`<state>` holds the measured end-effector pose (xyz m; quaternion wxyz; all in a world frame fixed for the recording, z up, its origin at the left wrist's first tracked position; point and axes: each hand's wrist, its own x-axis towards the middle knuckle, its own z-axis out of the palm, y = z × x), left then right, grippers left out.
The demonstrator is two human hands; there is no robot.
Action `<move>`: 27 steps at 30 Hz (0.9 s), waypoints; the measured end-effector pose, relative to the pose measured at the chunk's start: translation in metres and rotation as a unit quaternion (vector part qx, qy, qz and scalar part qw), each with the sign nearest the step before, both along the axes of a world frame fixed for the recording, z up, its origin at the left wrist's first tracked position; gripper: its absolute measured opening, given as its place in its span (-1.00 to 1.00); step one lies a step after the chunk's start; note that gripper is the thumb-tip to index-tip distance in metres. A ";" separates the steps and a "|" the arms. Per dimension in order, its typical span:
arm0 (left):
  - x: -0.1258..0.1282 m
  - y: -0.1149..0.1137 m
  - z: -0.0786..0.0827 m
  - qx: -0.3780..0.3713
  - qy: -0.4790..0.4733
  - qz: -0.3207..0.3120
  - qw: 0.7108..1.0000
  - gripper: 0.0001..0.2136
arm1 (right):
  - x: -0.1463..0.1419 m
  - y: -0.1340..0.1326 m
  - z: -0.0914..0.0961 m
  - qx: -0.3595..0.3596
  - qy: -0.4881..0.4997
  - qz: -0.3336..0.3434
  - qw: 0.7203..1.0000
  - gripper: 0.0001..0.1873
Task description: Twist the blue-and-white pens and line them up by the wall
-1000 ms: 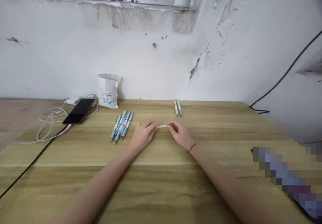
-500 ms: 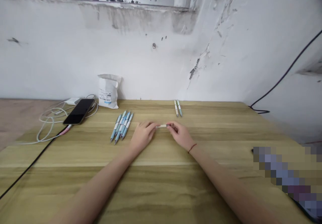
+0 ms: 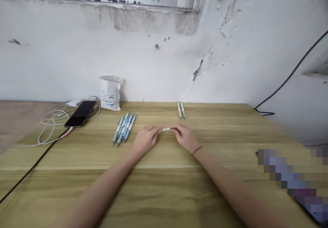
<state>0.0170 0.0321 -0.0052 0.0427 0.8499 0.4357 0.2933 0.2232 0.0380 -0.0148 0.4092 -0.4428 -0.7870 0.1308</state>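
Observation:
My left hand and my right hand meet over the middle of the wooden table. Each pinches one end of a pale pen held level between them. Only a short white stretch of the pen shows between the fingertips. Several blue and white pens lie in a bunch just left of my left hand. Two more pens lie side by side further back, beyond my right hand.
A black phone rests on a tangle of white cables at the back left. A small white bag stands against the wall. A black cord crosses the left side of the table. A blurred patch covers the right front corner.
Both hands have stayed nearly in place, shifting only slightly down and to the right, with the pen still pinched between them.

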 end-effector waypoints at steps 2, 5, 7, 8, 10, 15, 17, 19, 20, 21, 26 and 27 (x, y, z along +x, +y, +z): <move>0.000 -0.001 0.000 -0.004 0.000 0.003 1.000 -0.76 | 0.000 0.000 0.000 0.006 0.000 0.003 1.000 -0.83; 0.000 -0.001 0.000 -0.002 -0.002 0.006 1.000 -0.76 | 0.001 -0.001 0.000 0.005 0.000 0.010 1.000 -0.83; 0.000 -0.001 0.000 0.006 -0.003 0.005 1.000 -0.77 | 0.002 -0.001 0.000 -0.002 -0.010 0.009 1.000 -0.82; 0.000 -0.001 0.000 0.012 -0.003 0.002 1.000 -0.78 | 0.002 0.000 0.000 -0.008 -0.019 0.007 1.000 -0.80; 0.000 -0.001 0.000 0.023 0.000 -0.004 1.000 -0.79 | 0.002 0.000 -0.001 -0.026 -0.034 0.005 0.999 -0.72; 0.001 -0.001 0.002 0.035 0.009 0.001 0.999 -0.81 | 0.002 0.001 -0.002 -0.057 -0.003 0.025 0.998 -0.81; 0.001 -0.001 0.002 0.038 0.009 0.006 0.999 -0.81 | 0.001 0.001 -0.002 -0.054 -0.002 0.028 0.998 -0.81; 0.001 -0.001 0.003 0.041 0.010 0.010 0.999 -0.81 | 0.000 -0.001 0.000 -0.050 -0.023 0.026 0.998 -0.79; 0.001 -0.002 0.003 0.042 0.010 0.012 0.999 -0.81 | 0.000 -0.001 0.001 -0.048 -0.031 0.027 0.998 -0.76; 0.001 -0.002 0.003 0.042 0.011 0.013 0.999 -0.81 | 0.000 -0.002 0.002 -0.047 -0.032 0.030 0.998 -0.76; 0.000 -0.001 0.002 0.042 0.016 0.017 0.999 -0.81 | -0.001 -0.003 0.004 -0.051 -0.002 0.036 0.998 -0.83; 0.000 -0.001 0.002 0.043 0.017 0.017 0.999 -0.81 | -0.001 -0.003 0.004 -0.054 -0.009 0.034 0.998 -0.80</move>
